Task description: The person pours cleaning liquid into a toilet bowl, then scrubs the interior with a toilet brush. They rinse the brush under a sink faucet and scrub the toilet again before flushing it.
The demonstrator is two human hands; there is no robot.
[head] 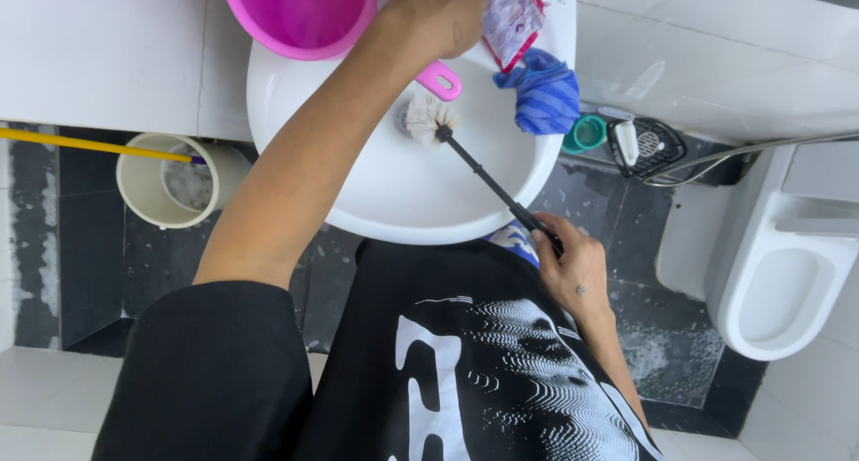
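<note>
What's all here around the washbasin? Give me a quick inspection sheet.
Surface: white washbasin, bowl bare where visible.
Job's things: black-handled brush, bristles in the bowl; pink handle beside them.
Clutter: blue cloth, packet and pink bucket on the rim.
Hands: right hand grips the brush handle; left hand reaches over the basin's back.
Cables: metal hose.
Surroundings: toilet, cream bucket, dark wet floor.

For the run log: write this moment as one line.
right hand: grips black brush handle | bristles: in white sink basin | left hand: at sink's back | beside: blue cloth
</note>
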